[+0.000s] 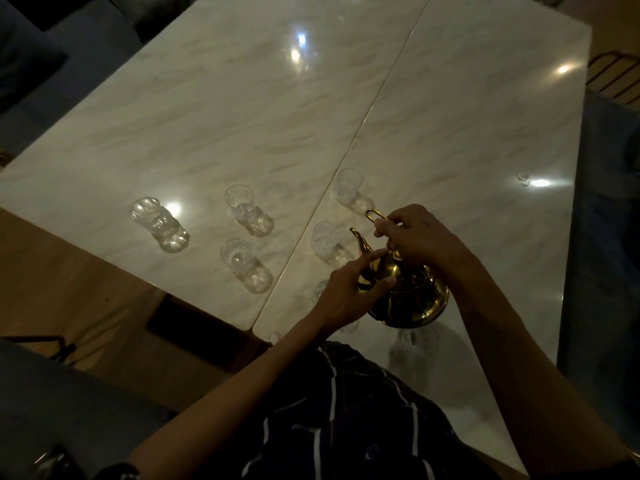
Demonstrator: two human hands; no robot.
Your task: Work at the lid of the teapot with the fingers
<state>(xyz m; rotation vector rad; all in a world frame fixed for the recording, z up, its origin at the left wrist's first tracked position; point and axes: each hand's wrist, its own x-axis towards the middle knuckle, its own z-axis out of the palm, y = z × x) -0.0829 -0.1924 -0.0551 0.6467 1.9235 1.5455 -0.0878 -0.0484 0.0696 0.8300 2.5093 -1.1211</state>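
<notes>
The brass teapot (408, 299) is held above the marble table (207, 116), its wire handle (375, 216) gripped by the curled fingers of the right hand (415, 237). The left hand (349, 289), fingers straight, steadies its lid. Pouring appears in hand; tilting the spout (360, 240) toward the small glass (327, 242) just beyond the fingertips seems called for next.

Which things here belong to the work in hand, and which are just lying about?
In hand:
- brass teapot, steadied by the left hand
- teapot handle, held in the right hand's grip
- small glass beside the spout

Lying about:
- far-left glass
- chair past the marble table
</notes>
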